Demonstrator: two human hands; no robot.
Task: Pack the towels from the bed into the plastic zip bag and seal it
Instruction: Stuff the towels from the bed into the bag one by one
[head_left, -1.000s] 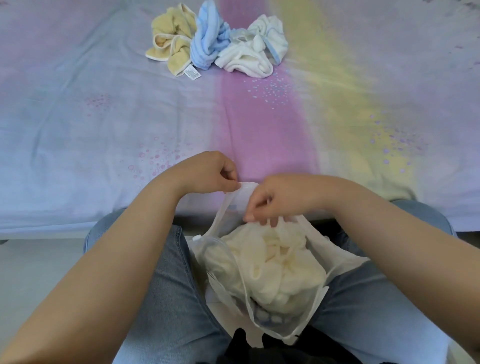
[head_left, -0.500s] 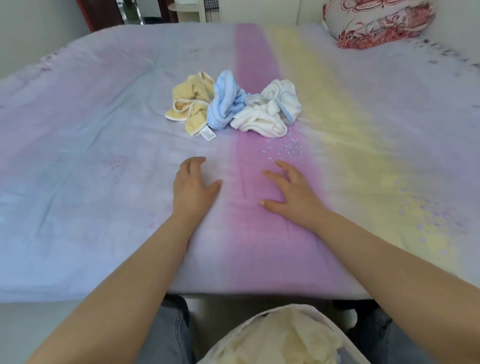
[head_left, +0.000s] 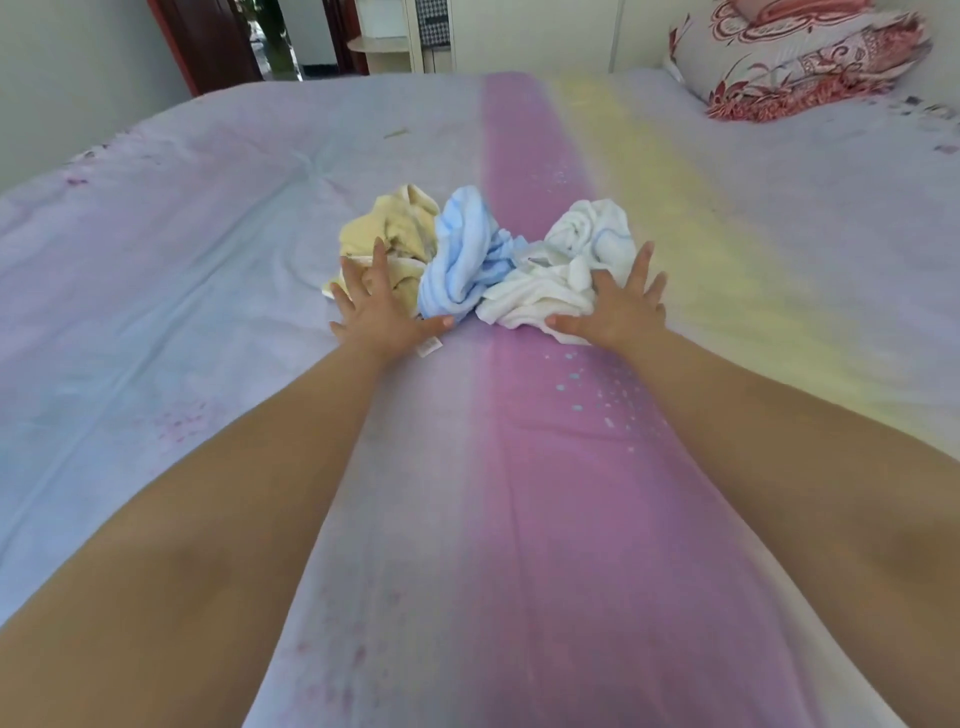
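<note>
Three crumpled towels lie mid-bed, touching in a row. At the pile's left, the left hand (head_left: 382, 312) is spread wide, fingers resting on the yellow towel (head_left: 387, 236). The blue towel (head_left: 467, 254) sits in the middle. At the pile's right, the right hand (head_left: 621, 306), also splayed, presses the white towel (head_left: 563, 270). Bare bed sheet (head_left: 182, 260) surrounds the pile on every side.

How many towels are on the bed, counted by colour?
Yellow towel: 1
Blue towel: 1
White towel: 1
Total: 3
</note>
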